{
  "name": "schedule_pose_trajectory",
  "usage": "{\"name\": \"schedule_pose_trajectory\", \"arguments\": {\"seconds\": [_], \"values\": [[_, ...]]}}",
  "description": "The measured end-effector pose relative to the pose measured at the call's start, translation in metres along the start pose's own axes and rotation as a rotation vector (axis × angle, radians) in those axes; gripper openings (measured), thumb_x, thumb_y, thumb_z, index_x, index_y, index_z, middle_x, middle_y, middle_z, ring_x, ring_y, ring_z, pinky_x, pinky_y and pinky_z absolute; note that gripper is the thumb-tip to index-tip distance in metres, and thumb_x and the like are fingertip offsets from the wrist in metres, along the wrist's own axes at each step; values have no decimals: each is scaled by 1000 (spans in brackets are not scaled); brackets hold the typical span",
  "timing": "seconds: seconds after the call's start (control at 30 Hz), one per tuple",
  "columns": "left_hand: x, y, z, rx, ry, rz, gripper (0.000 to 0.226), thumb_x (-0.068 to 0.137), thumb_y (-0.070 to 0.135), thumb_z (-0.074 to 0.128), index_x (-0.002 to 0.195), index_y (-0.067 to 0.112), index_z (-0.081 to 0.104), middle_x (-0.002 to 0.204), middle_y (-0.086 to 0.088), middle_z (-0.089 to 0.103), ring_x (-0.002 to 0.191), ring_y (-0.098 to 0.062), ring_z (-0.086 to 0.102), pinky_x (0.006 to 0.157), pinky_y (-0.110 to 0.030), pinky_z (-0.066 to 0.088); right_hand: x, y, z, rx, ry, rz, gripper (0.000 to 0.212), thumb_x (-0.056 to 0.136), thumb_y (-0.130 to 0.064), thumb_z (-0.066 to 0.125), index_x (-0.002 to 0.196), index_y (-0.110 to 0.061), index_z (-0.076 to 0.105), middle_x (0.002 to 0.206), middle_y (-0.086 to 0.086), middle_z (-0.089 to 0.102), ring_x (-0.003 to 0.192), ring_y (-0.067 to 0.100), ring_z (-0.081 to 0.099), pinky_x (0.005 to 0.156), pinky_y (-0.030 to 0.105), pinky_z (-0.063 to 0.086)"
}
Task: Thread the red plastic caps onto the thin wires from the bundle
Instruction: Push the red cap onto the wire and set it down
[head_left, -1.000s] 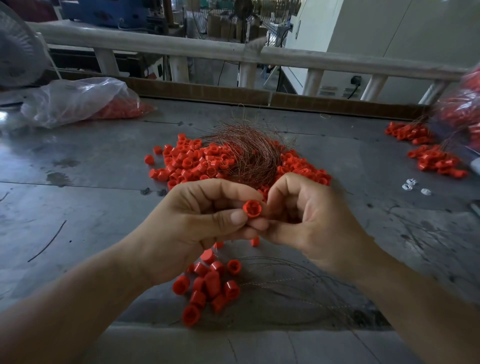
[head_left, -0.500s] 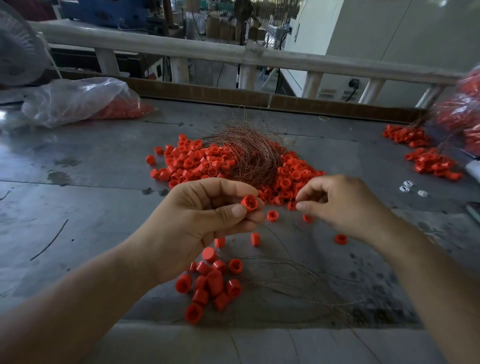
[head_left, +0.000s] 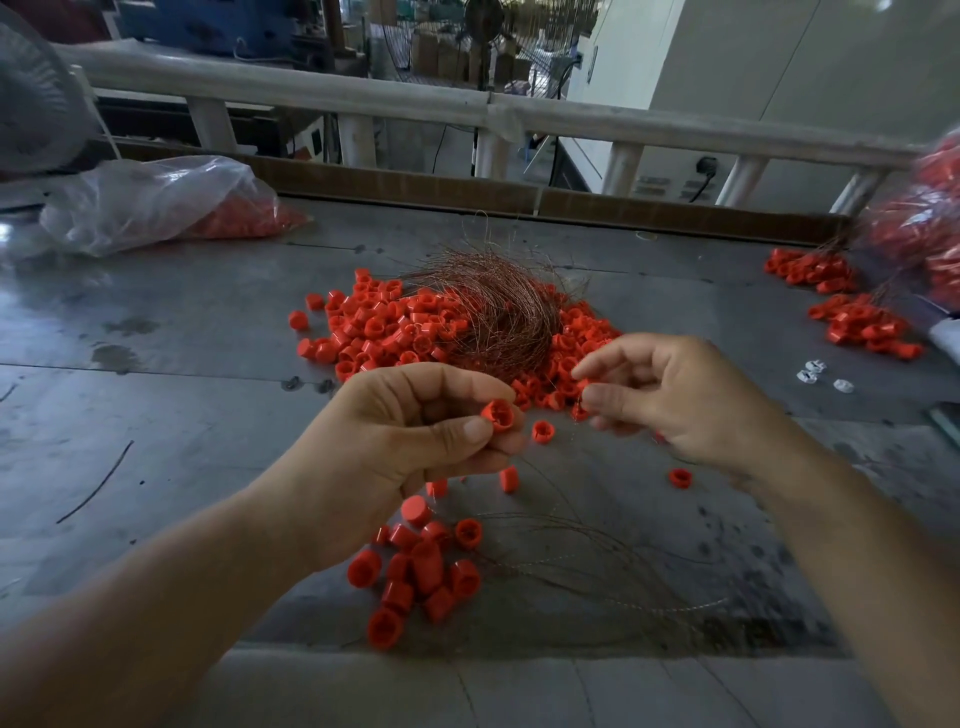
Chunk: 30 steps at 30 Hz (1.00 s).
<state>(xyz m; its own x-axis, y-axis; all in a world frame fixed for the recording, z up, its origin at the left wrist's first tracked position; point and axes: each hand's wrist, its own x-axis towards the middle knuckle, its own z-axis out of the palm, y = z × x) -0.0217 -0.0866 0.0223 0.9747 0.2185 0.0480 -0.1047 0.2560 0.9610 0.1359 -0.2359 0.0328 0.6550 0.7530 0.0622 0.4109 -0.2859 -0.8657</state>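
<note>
Right hand now away from cap

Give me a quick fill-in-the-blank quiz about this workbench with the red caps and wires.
The left hand pinches a single red ___. The right hand hovers near the tangled bundle of thin copper-coloured ___. The clear plastic bag lies at the far ___ corner of the table.
Missing words: cap; wires; left.

Loose red caps lie heaped around a tangled copper wire bundle.
</note>
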Motion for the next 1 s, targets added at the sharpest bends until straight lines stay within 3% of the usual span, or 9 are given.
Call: {"name": "schedule_pose_trajectory", "arguments": {"seconds": [0.1, 0.27, 0.43, 0.57, 0.67, 0.8, 0.9, 1.0], "values": [[0, 0, 0, 5, 20, -10, 22, 63, 2, 59, 77, 11, 75, 77, -10, 72, 72, -17, 70, 61, -19, 54, -9, -11, 9, 262, -59, -74, 20, 68, -2, 66, 82, -16, 64, 68, 2, 64, 60, 9, 65, 58, 15, 52], [1, -3, 0, 60, 55, -22, 23, 62, 4, 61, 82, 6, 72, 79, -12, 72, 71, -16, 70, 60, -18, 53, -17, -19, 21, 252, -117, -167, 19, 61, -14, 67, 80, -16, 65, 68, -5, 67, 68, 9, 65, 66, 19, 54], [2, -4, 1, 101, 28, -16, 24, 61, 9, 62, 81, 15, 75, 78, -8, 73, 73, -14, 70, 62, -17, 53, -18, -15, 27, 209, -144, -196, 20, 78, 3, 62, 82, -17, 64, 67, 0, 67, 64, 9, 65, 61, 19, 53], [2, -5, 2, 95, 30, -20, 25, 62, 6, 61, 78, 17, 75, 77, -7, 73, 73, -14, 71, 61, -16, 53, -17, -12, 32, 231, -151, -182, 21, 79, 5, 62, 80, -16, 66, 67, 0, 67, 64, 9, 65, 59, 16, 51], [4, -7, 3, 89, 84, -39, 25, 60, 5, 60, 79, 11, 74, 75, -9, 73, 71, -14, 70, 59, -16, 53, -16, -8, 37, 188, -118, -159, 22, 79, 0, 64, 79, -22, 66, 68, -7, 68, 65, 6, 65, 61, 17, 51], [4, -7, 3, 122, 130, -58, 24, 59, 5, 60, 80, 7, 72, 76, -11, 73, 69, -14, 70, 58, -16, 53, -15, -4, 37, -63, -28, -175, 18, 79, -15, 68, 75, -32, 64, 66, -18, 64, 67, 1, 61, 66, 17, 49], [3, -7, 4, 118, 152, -59, 23, 59, 3, 60, 78, 8, 72, 76, -12, 72, 68, -15, 70, 57, -16, 53, -16, -7, 29, -93, 25, -250, 12, 77, -18, 70, 72, -28, 65, 64, -13, 63, 62, -2, 58, 60, 11, 44], [3, -6, 3, 110, 168, -63, 24, 58, 3, 59, 79, 8, 70, 76, -12, 72, 68, -16, 70, 57, -17, 53, -20, -15, 24, -114, -90, -339, 6, 72, -30, 71, 70, -25, 68, 65, -8, 64, 62, 0, 58, 59, 12, 44]]}}
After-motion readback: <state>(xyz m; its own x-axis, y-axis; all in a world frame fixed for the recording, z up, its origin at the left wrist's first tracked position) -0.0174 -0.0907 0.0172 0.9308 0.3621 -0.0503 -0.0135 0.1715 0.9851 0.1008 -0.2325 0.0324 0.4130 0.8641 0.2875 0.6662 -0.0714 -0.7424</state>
